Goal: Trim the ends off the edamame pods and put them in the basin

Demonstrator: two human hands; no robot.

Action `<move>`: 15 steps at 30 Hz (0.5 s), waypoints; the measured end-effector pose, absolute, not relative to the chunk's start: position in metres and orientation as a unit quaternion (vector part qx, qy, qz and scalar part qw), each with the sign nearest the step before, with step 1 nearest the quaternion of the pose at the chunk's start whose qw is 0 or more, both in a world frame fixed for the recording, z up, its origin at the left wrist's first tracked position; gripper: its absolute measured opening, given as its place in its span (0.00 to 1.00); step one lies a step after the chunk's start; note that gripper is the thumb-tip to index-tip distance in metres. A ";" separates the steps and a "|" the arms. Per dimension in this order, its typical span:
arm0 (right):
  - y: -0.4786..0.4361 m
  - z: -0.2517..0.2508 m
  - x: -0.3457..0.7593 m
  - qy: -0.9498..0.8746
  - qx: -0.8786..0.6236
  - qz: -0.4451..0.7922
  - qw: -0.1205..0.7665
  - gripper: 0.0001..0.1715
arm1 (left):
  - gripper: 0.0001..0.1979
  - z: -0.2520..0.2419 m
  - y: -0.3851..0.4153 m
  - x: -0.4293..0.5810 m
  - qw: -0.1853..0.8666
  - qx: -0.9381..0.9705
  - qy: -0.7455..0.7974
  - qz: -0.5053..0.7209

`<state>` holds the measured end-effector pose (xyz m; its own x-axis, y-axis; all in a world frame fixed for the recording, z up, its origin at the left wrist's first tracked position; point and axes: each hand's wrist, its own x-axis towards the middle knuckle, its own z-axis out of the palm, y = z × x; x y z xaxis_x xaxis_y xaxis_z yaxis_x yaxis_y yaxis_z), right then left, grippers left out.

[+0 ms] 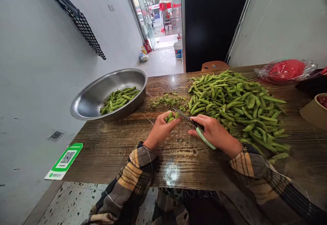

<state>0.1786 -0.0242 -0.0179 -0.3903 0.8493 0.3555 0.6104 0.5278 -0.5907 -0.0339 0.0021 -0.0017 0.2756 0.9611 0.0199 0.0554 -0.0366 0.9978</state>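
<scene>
Several green edamame pods (171, 116) stick up from my left hand (161, 129), whose fingers are closed around them. My right hand (213, 133) grips a pair of scissors (201, 137) with light green handles. The scissor blades point left, close beside the pods in my left hand. A large heap of edamame pods (237, 105) lies on the table to the right, just beyond my right hand. Small trimmed bits (168, 101) are scattered on the wood ahead of my hands. At the left, a steel basin (109, 78) contains a smaller amount of pods (120, 99).
The wooden table (122, 150) has a green QR-code card (65, 160) at its left edge. A red item in clear plastic (287, 71) lies at the back right, near a paper tub (315, 110). Beyond the table are an orange-brown stool (214, 65) and a glass doorway.
</scene>
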 end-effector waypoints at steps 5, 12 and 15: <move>-0.024 -0.020 0.179 -0.794 -0.476 0.184 0.329 0.26 | 0.15 -0.001 0.005 -0.038 0.645 0.431 0.390 0.496; -0.026 -0.021 0.175 -0.798 -0.468 0.195 0.326 0.27 | 0.15 -0.001 0.004 -0.037 0.687 0.385 0.362 0.498; -0.026 -0.020 0.173 -0.800 -0.461 0.195 0.331 0.27 | 0.14 -0.002 0.001 -0.034 0.685 0.415 0.366 0.474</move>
